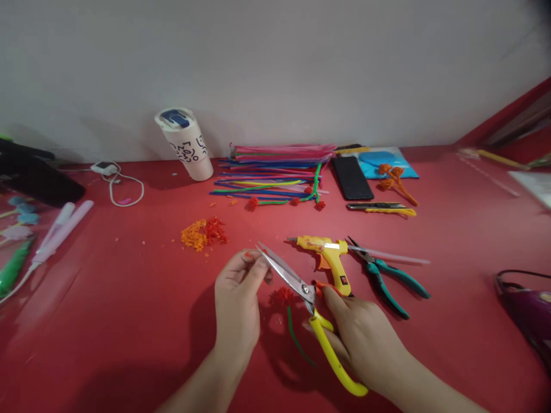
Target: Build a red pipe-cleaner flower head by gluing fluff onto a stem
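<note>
My right hand (365, 332) is closed round the yellow handles of a pair of scissors (288, 276). The blades point up and left, and their tips reach the fingers of my left hand (239, 292). Thumb and fingertips of that left hand are pressed together beside the blades; what they pinch is too small and hidden to name. Between my hands shows a fluffy red pom-pom (282, 296) with a green stem (295, 332) curving down and right. Beyond my left hand lie heaps of orange clippings (194, 236) and red clippings (216, 230).
Right of the scissors lie a yellow glue gun (321, 245) and green-handled pliers (383, 281). Pipe cleaners (275, 166), a phone (352, 178) and a cutter knife (379, 207) lie farther back. A white tumbler (189, 149) stands by the wall; a pink straightener (60, 232) lies left.
</note>
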